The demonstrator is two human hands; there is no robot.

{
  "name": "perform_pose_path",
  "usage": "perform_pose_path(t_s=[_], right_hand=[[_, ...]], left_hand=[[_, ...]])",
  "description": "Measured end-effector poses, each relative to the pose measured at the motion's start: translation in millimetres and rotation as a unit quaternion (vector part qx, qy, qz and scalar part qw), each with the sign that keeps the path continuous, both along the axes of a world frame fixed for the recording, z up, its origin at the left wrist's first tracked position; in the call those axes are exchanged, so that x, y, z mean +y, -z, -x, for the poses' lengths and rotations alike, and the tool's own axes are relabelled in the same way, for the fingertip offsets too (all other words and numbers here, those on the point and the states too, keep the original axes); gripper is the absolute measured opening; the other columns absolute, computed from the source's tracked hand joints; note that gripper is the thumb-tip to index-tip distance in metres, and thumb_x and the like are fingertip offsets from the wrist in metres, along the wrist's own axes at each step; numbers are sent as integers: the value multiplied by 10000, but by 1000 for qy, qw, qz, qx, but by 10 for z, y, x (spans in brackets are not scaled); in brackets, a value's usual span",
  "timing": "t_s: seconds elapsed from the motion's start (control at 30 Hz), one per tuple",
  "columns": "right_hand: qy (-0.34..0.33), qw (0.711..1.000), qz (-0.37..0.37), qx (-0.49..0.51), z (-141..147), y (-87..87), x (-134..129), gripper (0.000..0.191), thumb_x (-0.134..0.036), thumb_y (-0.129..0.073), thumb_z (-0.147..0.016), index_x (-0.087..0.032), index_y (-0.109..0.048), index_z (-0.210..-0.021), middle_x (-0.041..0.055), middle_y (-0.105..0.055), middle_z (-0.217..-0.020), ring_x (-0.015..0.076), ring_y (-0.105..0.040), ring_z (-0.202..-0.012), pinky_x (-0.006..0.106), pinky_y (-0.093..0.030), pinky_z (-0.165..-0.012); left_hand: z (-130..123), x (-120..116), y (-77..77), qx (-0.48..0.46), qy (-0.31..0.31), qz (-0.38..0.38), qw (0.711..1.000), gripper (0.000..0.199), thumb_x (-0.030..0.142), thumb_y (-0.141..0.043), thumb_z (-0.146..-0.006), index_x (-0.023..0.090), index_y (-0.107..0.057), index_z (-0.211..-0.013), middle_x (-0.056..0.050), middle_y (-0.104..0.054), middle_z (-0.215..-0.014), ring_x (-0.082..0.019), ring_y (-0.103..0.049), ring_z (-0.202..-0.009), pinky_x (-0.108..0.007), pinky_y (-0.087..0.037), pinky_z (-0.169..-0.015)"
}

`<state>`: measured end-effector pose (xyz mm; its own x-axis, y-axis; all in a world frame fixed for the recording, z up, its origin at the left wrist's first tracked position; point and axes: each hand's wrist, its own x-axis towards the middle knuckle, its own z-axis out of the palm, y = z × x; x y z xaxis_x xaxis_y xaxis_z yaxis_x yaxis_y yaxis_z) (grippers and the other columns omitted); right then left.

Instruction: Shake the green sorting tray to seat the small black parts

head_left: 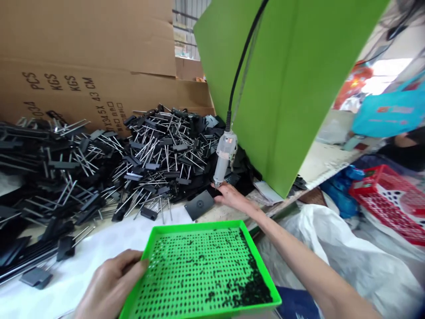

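**Hands at a green perforated tray and a rotary tool**

A green perforated plastic tray [195,226], its rigid grid of holes speckled with small black bits [245,288], sits at 6 o'clock, its left rim clamped in the left hand [109,283]. At 12 o'clock the right hand [232,198] reaches, fingers together, to the tip of a white rotary tool [224,159]; whether they grip it is unclear. A heap of black plastic parts with metal pins [156,164] spreads at 10 o'clock.

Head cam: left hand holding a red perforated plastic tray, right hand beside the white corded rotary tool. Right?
Not quite: the tray is green, not red, as the head view shows. The left hand holds the green perforated plastic tray, and the right hand is beside the white corded rotary tool.
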<state>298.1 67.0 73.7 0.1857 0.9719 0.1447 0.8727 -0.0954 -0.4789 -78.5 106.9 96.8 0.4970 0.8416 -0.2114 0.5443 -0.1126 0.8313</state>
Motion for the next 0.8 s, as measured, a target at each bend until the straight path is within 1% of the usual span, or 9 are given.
perform_pose_path(t_s=[0.1,0.17,0.3,0.37,0.5,0.6,0.67,0.73,0.8], right_hand=[[-23,999,16,25,-98,-156,-59,258,-154,-654,-879,-148,-681,-1135,100,-679,-1253,244,-627,-1180,467,-481,-1045],[-23,999,13,41,-144,-234,-191,265,-173,-592,-914,-174,-689,-1161,93,-696,-1247,236,-644,-1167,428,-490,-1046],[-5,998,3,64,-138,-285,-712,357,-353,-525,-960,-246,-635,-1284,83,-696,-1248,235,-694,-1058,419,-569,-929],[8,998,-9,68,-73,-243,-1025,387,-413,-478,-979,-279,-613,-1316,86,-661,-1304,245,-657,-1144,446,-542,-980],[114,984,-82,110,136,-77,-1534,430,-503,-552,-916,-244,-675,-1235,127,-653,-1294,295,-628,-1191,526,-499,-1037],[208,960,-104,157,282,49,-1781,391,-515,-550,-920,-261,-703,-1175,107,-671,-1264,276,-645,-1175,472,-533,-1012],[265,937,-160,162,340,111,-1912,363,-490,-514,-953,-271,-695,-1178,92,-682,-1246,257,-645,-1178,433,-539,-1011],[249,937,-207,127,364,142,-2030,380,-486,-489,-970,-275,-671,-1229,91,-674,-1259,255,-639,-1187,411,-549,-996],[143,964,-217,60,370,140,-2128,404,-524,-542,-938,-293,-667,-1246,84,-662,-1276,271,-624,-1206,407,-558,-986]], left_hand=[[-279,-79,-6,11,29,43,999,399,555,-586,-735,176,-707,-761,-38,-701,-696,-218,-638,-670,-259,-481,-574],[-371,-129,22,13,19,53,998,396,551,-575,-732,173,-691,-749,-30,-670,-655,-200,-606,-622,-255,-450,-541],[-436,-208,127,0,-19,90,996,433,573,-569,-737,167,-682,-841,0,-611,-591,-177,-552,-532,-249,-389,-456],[-472,-250,172,-18,-32,104,994,449,572,-576,-744,159,-679,-884,4,-601,-586,-170,-537,-515,-247,-372,-438],[-594,-381,249,-59,-33,122,990,432,564,-592,-764,150,-670,-861,-22,-640,-616,-165,-543,-516,-250,-375,-449],[-696,-508,284,-90,-33,158,983,447,580,-594,-777,150,-651,-885,-38,-671,-650,-155,-540,-478,-258,-388,-446],[-754,-570,282,-112,-34,182,976,463,593,-614,-767,148,-643,-888,-30,-658,-625,-141,-523,-452,-255,-383,-445],[-799,-596,265,-132,-39,210,968,484,611,-648,-733,144,-642,-859,-23,-638,-597,-130,-507,-440,-249,-371,-443],[-831,-590,248,-146,-52,234,960,491,614,-677,-698,143,-644,-832,-15,-620,-573,-121,-487,-433,-245,-358,-439]])
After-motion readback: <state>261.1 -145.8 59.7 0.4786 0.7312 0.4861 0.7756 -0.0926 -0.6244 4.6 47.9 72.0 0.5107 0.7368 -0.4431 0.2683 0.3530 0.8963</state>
